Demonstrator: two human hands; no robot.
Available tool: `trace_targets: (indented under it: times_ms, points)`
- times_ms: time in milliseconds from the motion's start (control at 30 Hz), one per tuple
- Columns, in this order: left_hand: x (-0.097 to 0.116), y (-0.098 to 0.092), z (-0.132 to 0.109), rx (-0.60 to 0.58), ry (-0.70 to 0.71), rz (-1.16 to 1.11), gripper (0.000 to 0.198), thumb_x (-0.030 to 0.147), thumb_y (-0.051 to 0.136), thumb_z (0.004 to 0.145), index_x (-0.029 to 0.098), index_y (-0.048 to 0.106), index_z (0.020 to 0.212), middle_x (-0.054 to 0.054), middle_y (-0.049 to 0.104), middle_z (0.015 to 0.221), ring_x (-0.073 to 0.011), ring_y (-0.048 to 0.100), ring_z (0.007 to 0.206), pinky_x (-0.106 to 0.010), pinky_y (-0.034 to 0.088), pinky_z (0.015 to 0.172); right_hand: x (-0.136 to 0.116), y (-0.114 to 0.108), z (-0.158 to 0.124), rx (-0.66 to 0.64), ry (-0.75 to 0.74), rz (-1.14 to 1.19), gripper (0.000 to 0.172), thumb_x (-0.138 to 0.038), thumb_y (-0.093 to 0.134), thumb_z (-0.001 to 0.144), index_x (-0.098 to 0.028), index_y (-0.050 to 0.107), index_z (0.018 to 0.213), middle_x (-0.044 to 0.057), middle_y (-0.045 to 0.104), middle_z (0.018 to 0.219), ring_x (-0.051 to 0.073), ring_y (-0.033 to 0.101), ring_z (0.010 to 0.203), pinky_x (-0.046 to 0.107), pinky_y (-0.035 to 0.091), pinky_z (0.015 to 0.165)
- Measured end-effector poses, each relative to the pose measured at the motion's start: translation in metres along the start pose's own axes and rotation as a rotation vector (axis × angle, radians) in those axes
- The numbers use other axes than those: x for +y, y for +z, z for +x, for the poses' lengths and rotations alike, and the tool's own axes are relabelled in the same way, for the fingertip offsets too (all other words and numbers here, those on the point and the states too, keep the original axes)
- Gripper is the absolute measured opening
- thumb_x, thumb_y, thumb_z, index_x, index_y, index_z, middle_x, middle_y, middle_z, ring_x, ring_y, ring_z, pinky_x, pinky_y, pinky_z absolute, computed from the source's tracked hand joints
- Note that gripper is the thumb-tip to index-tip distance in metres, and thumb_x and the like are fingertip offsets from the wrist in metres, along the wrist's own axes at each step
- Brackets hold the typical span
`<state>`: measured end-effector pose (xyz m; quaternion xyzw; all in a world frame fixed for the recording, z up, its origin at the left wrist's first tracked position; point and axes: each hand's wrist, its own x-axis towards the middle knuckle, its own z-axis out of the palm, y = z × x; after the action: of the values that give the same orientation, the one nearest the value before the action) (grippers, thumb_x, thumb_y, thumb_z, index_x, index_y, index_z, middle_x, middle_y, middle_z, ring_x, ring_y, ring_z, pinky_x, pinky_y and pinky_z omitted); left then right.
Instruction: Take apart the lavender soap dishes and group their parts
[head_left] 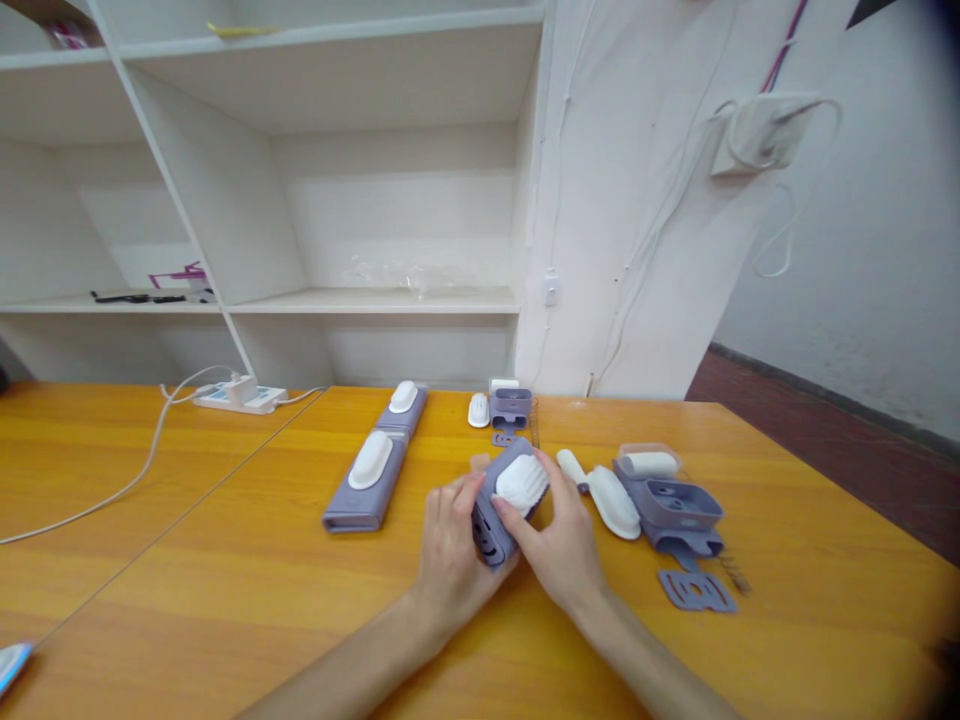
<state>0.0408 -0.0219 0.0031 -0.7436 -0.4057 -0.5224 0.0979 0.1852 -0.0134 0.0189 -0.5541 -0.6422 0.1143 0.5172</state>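
Note:
My left hand (450,535) is closed around the side of a purple-grey plastic case (487,525), held tilted above the table. Slots show in the lower end of this case. My right hand (562,545) grips a white ribbed oval piece (523,482) at the case's upper face, thumb pressed on its near edge. Whether the two are joined I cannot tell. Just right of my right hand lie a white-ended handle-like part (571,468) and a larger white oval piece (615,502).
Two purple-grey cases with white ovals (371,460) lie end to end at left. At right are an open purple-grey housing (679,510), a white roller (651,464), a slotted plate (697,591) and a spring (733,575). Smaller similar parts (511,405) and a power strip (244,396) sit behind.

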Motion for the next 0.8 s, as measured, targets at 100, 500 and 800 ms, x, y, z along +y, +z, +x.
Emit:
trace_targets:
  times_ms: [100,500,800]
  points:
    - [-0.002,-0.001,-0.001,-0.009,0.012,0.008,0.07,0.024,0.07,0.071,0.015,0.033,0.131,-0.014,0.051,0.114,-0.0272,0.05,0.103,-0.043,0.045,0.085,-0.003,0.0,-0.001,0.017,-0.004,0.006,0.07,-0.051,0.067,0.073,-0.018,0.042,0.13,0.011,0.052,0.127,0.026,0.047,0.118,0.043,0.038,0.101]
    - [0.005,-0.034,-0.01,-0.29,-0.08,-0.243,0.075,0.037,0.075,0.068,0.021,0.033,0.128,-0.013,0.046,0.123,-0.0279,0.046,0.114,-0.045,0.043,0.095,-0.006,-0.03,0.032,0.234,0.047,0.303,0.074,-0.044,0.068,0.073,-0.019,0.035,0.135,0.013,0.052,0.126,0.026,0.054,0.11,0.042,0.044,0.095]
    - [0.004,-0.042,-0.019,-0.608,-0.302,-0.304,0.071,0.038,0.075,0.066,0.025,0.035,0.123,-0.011,0.049,0.119,-0.029,0.051,0.108,-0.047,0.046,0.091,0.033,-0.028,0.007,-0.182,0.072,0.147,0.072,-0.044,0.065,0.076,-0.02,0.034,0.136,0.011,0.048,0.131,0.026,0.049,0.118,0.042,0.042,0.099]
